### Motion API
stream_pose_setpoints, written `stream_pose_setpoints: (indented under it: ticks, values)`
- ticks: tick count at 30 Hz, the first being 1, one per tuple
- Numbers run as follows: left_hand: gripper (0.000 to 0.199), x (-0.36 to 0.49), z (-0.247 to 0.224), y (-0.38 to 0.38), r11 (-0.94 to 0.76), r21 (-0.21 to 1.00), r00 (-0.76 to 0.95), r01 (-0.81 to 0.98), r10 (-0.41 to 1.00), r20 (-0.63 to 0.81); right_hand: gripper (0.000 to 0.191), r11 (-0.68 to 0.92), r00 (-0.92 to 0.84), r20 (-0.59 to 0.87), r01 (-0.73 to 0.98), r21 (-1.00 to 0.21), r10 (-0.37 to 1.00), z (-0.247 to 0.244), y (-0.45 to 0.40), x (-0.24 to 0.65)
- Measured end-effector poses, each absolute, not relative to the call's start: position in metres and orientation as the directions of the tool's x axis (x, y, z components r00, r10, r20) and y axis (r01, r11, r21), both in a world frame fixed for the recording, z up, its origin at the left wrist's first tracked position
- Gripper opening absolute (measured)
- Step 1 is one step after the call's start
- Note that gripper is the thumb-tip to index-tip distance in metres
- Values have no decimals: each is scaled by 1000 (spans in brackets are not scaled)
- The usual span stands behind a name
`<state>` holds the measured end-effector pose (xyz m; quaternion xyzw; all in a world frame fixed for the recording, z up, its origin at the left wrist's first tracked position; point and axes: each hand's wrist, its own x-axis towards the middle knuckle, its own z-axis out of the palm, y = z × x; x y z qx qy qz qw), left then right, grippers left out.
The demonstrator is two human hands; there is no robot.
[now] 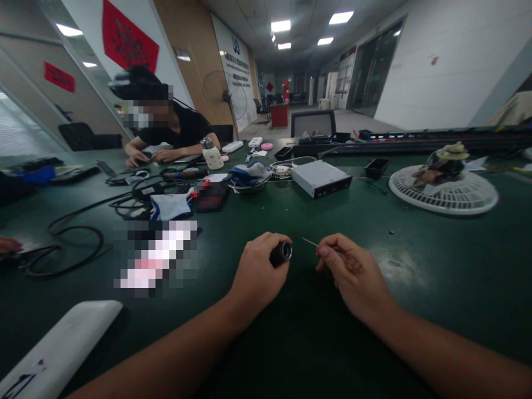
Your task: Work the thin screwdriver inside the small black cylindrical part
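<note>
My left hand (261, 271) is wrapped round a dark cylinder (281, 253), whose round open end faces right. Across a small gap, my right hand (347, 266) pinches a thin metal rod (310, 242) that points left toward the cylinder. The rod's tip and the cylinder are apart. Something brownish shows within the curled fingers of my right hand, too unclear to name. Both hands are above the dark green table (266, 354).
Beyond my hands sit a silver box (321, 177), a bowl with cloth (249, 176) and a white fan grille (443, 191). Black cables (100, 244) and a white object (62, 349) lie left. A person (170, 122) leans on the far side; another hand (10, 244) shows at the left edge.
</note>
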<state>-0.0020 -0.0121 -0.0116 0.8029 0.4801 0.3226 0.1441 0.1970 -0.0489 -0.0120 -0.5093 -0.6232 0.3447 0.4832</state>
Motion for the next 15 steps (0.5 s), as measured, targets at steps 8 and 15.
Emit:
stream_pose_setpoints:
  ticks: [8, 15]
  values:
    - [19, 0, -12, -11, -495, 568, 331, 658, 867, 372, 19, 238, -50, 232, 211, -948, 971, -16, -45, 198]
    - [14, 2, -8, -13, -461, 621, 334, 634, 887, 317, 10, 311, -135, 296, 643, -700, 946, -15, -44, 197]
